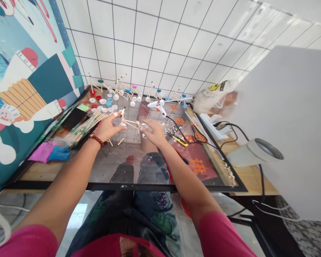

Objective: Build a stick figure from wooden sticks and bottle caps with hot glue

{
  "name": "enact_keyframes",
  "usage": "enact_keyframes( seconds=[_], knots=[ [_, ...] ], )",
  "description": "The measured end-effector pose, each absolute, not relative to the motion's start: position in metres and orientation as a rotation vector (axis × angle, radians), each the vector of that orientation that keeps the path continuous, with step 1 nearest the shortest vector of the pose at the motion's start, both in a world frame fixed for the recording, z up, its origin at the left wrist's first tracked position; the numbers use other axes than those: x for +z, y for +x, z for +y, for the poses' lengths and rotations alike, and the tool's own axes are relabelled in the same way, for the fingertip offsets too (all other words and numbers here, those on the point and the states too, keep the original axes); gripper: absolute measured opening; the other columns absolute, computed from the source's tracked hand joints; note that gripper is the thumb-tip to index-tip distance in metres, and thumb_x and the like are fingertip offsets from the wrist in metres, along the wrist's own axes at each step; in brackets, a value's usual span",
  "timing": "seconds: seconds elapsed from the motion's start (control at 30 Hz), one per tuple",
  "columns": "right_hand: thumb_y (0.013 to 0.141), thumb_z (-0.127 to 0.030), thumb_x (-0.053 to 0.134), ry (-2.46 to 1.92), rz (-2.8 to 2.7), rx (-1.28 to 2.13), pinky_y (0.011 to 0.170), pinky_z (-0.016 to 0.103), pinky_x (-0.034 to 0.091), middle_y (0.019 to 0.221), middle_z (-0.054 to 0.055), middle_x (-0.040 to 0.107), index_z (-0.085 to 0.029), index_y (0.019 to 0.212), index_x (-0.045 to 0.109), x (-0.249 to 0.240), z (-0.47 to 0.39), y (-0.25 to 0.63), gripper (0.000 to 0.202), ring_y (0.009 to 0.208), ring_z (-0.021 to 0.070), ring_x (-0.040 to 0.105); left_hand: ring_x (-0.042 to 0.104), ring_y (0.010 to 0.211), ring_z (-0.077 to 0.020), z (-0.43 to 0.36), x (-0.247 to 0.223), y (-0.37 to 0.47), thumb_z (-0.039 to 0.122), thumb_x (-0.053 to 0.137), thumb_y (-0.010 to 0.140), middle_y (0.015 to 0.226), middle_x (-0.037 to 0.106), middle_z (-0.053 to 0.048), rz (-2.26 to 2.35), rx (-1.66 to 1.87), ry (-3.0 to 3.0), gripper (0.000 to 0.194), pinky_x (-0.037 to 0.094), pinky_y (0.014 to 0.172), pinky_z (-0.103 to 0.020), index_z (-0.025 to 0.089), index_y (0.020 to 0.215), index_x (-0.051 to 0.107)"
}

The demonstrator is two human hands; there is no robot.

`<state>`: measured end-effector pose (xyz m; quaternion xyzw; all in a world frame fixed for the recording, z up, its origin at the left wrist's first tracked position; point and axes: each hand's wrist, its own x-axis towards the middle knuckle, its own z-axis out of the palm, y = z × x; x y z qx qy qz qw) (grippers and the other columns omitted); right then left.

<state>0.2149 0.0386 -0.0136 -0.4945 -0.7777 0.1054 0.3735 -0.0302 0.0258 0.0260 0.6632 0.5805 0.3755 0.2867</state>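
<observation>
Above the glass tabletop (104, 171) I hold a small stick model (131, 123), made of thin wooden sticks with white bottle caps at its ends. My left hand (106, 128) is closed on the left end, by an upright stick with a dark tip. At the right end, the fingers of my right hand (154, 132) pinch the model by a white cap (144, 126). A white glue gun (157, 105) rests just beyond my right hand. Loose short sticks (121, 141) lie beneath my left hand.
Several similar stick models (127, 91) line the tiled wall (147, 46). Bundled sticks (85, 128), bottle caps (109, 102) and pink and blue packets (42, 151) are on the left. A yellow utility knife (179, 140), black cord (178, 123), power strip (214, 125) and pale metal cylinder (243, 154) are right.
</observation>
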Motion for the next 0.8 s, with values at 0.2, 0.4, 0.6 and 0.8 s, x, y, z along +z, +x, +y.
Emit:
enact_keyframes(
  seconds=[0.2,0.4,0.6,0.8],
  knots=[
    [0.084,-0.036,0.069,-1.302,-2.039,0.294,0.105,0.049,0.042,0.129,0.009,0.068,-0.024,0.122,0.069,-0.013,0.039,0.216,0.040,0.121,0.0286,0.060,0.056,0.069,-0.0141,0.021,0.044,-0.046,0.042,0.079,0.066,0.084,0.070,-0.004,1.719,1.328,1.684,0.048,0.046,0.065,-0.025,0.015,0.106,0.075],
    [0.087,-0.029,0.066,-1.296,-2.025,0.329,0.105,0.048,0.041,0.124,0.005,0.071,-0.025,0.117,0.071,-0.014,0.038,0.214,0.031,0.119,0.0273,0.060,0.060,0.066,-0.0178,0.004,0.050,-0.021,0.037,0.067,0.079,0.068,0.069,-0.003,1.676,1.018,2.059,0.025,0.043,0.064,-0.027,0.018,0.089,0.079],
    [0.088,-0.029,0.065,-1.307,-2.017,0.326,0.103,0.046,0.041,0.118,0.004,0.074,-0.025,0.113,0.072,-0.012,0.035,0.210,0.026,0.116,0.0266,0.060,0.063,0.070,-0.0206,0.008,0.045,0.024,0.037,0.056,0.089,0.080,0.074,-0.006,1.780,0.734,2.242,0.046,0.040,0.064,-0.028,0.018,0.130,0.066],
    [0.089,-0.029,0.065,-1.305,-2.020,0.342,0.103,0.046,0.039,0.118,0.003,0.073,-0.025,0.113,0.071,-0.010,0.032,0.208,0.025,0.116,0.0267,0.058,0.063,0.071,-0.0199,0.023,0.040,0.025,0.041,0.056,0.089,0.079,0.074,-0.005,1.731,0.809,2.155,0.039,0.042,0.065,-0.027,0.021,0.117,0.073]
  ],
)
